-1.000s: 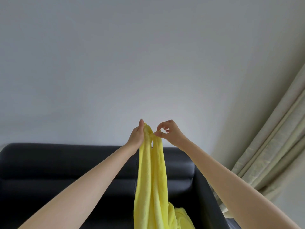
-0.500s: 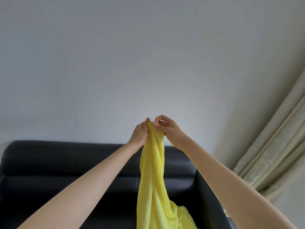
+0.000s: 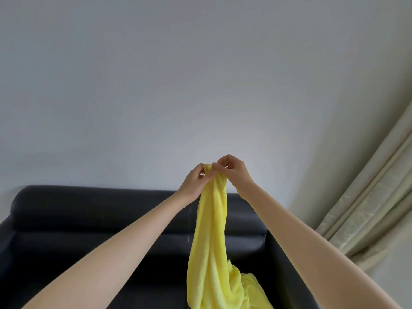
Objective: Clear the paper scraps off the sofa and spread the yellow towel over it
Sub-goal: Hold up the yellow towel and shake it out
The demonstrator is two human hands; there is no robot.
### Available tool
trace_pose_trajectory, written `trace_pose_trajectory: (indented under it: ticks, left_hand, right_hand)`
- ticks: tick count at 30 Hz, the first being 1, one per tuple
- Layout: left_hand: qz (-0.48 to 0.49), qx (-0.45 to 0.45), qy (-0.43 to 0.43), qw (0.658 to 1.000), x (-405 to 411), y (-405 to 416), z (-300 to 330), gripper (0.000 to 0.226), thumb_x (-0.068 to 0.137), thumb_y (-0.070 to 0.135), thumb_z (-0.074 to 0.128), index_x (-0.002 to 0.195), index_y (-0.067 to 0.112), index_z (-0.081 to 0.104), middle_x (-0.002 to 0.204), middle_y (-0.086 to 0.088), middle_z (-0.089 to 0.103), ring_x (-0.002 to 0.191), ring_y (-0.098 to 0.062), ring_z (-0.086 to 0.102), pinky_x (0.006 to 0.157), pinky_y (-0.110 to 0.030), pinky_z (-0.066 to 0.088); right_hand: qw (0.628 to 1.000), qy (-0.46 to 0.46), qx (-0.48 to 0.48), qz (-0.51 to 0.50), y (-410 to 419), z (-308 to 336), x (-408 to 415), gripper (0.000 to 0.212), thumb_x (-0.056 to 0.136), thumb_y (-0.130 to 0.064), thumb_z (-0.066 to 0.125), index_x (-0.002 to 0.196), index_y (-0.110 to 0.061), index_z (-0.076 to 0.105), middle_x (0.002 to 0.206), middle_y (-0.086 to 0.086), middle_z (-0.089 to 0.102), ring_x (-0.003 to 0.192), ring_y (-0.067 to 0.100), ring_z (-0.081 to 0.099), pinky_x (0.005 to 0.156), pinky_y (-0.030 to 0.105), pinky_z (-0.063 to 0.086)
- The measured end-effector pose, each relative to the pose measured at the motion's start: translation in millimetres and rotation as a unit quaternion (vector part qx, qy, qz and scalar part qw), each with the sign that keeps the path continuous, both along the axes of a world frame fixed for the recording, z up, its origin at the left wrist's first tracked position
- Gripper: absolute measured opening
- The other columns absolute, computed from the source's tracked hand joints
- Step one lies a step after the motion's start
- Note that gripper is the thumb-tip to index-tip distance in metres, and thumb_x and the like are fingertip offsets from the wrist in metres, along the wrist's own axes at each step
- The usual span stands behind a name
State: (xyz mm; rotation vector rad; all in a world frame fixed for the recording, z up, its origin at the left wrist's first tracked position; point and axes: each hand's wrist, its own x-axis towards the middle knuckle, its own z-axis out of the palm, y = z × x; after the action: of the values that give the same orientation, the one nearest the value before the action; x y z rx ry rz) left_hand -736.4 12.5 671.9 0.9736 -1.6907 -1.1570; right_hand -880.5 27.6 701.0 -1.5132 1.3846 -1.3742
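The yellow towel [image 3: 211,237] hangs in a long bunched fold in front of the black leather sofa [image 3: 89,215], its lower end pooled at the bottom of the view. My left hand [image 3: 194,184] and my right hand [image 3: 234,172] are raised close together above the sofa back, and both pinch the towel's top edge. No paper scraps show on the visible part of the sofa; its seat is mostly out of view.
A plain grey wall [image 3: 178,85] fills the upper view behind the sofa. Beige curtains [image 3: 367,208] hang at the right, just beyond the sofa's right arm [image 3: 287,264].
My hands have drawn closer together at the towel's top and both now pinch it. The view has tilted slightly, so the sofa back sits a little higher.
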Motion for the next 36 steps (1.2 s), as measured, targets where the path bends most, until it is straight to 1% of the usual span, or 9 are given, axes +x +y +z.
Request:
trace_pose_trajectory:
  ticks: [6,10,13,16,18,24,29,33,36]
  left_hand:
    - [0.013,-0.041,-0.068,0.997,4,-3,-1,0.026,0.101,0.029,0.040,0.111,0.012,0.056,0.105,-0.007,0.062,0.101,-0.025,0.059,0.088,-0.041,0.049]
    - [0.037,-0.083,-0.107,0.990,3,0,-3,0.024,0.100,0.019,0.034,0.103,0.010,0.055,0.093,-0.003,0.061,0.082,-0.015,0.055,0.071,-0.027,0.043]
    - [0.109,-0.072,-0.052,0.990,-1,1,0,0.023,0.098,0.013,0.032,0.079,0.013,0.045,0.073,0.003,0.049,0.067,-0.011,0.045,0.063,-0.027,0.036]
    - [0.169,-0.024,0.038,0.985,0,-7,12,0.026,0.094,0.013,0.032,0.071,0.014,0.045,0.074,-0.002,0.053,0.070,-0.017,0.050,0.068,-0.031,0.041]
    - [0.171,-0.005,0.089,0.981,4,-13,23,0.025,0.089,0.011,0.033,0.068,0.012,0.047,0.070,-0.004,0.055,0.067,-0.020,0.052,0.065,-0.032,0.044]
    - [0.228,-0.012,0.155,0.961,22,-32,64,0.027,0.083,0.008,0.034,0.058,0.016,0.039,0.058,-0.001,0.049,0.056,-0.018,0.045,0.057,-0.028,0.039]
    - [0.285,-0.051,0.100,0.952,49,-54,86,0.024,0.078,0.021,0.033,0.054,0.019,0.039,0.060,-0.001,0.053,0.063,-0.021,0.050,0.063,-0.033,0.041]
    - [0.370,-0.073,0.042,0.925,76,-63,91,0.032,0.093,0.013,0.033,0.062,0.014,0.040,0.084,-0.025,0.061,0.082,-0.039,0.054,0.071,-0.040,0.043]
    - [0.381,-0.075,-0.017,0.921,87,-64,87,0.027,0.096,0.015,0.031,0.073,0.008,0.044,0.079,-0.014,0.052,0.080,-0.029,0.046,0.069,-0.034,0.032]
  right_hand:
    - [0.994,0.007,0.088,0.062,5,-1,-8,0.027,0.088,-0.033,0.067,0.095,-0.007,0.064,0.070,-0.009,0.055,0.055,-0.002,0.050,0.051,0.010,0.037]
    - [0.975,0.064,0.146,0.153,6,-7,-17,0.029,0.086,-0.045,0.065,0.086,-0.015,0.063,0.071,-0.009,0.056,0.064,0.006,0.049,0.064,0.021,0.035]
    - [0.961,0.078,0.171,0.202,6,-13,-19,0.029,0.084,-0.043,0.068,0.085,-0.014,0.063,0.081,-0.002,0.063,0.076,0.014,0.059,0.078,0.028,0.041]
    - [0.947,0.106,0.196,0.232,7,-19,-20,0.037,0.083,-0.039,0.070,0.106,-0.009,0.068,0.109,0.005,0.071,0.105,0.021,0.065,0.101,0.033,0.043]
    - [0.937,0.128,0.224,0.237,5,-27,-24,0.036,0.082,-0.034,0.072,0.111,-0.013,0.069,0.113,0.002,0.070,0.110,0.017,0.064,0.105,0.033,0.041]
    - [0.897,0.271,0.296,0.187,7,-47,-34,0.050,0.068,-0.043,0.080,0.112,-0.025,0.066,0.111,-0.010,0.069,0.109,0.013,0.062,0.103,0.033,0.044]
    - [0.838,0.427,0.326,0.098,8,-55,-50,0.066,0.065,-0.055,0.076,0.119,-0.023,0.055,0.113,-0.006,0.061,0.112,0.021,0.050,0.108,0.039,0.034]
    - [0.763,0.550,0.336,0.056,12,-50,-73,0.052,0.072,-0.051,0.070,0.112,-0.022,0.051,0.103,-0.005,0.055,0.109,0.023,0.038,0.110,0.042,0.024]
    - [0.724,0.616,0.311,0.019,5,-45,-87,0.043,0.073,-0.047,0.069,0.098,-0.021,0.047,0.094,-0.005,0.053,0.098,0.019,0.045,0.097,0.034,0.025]
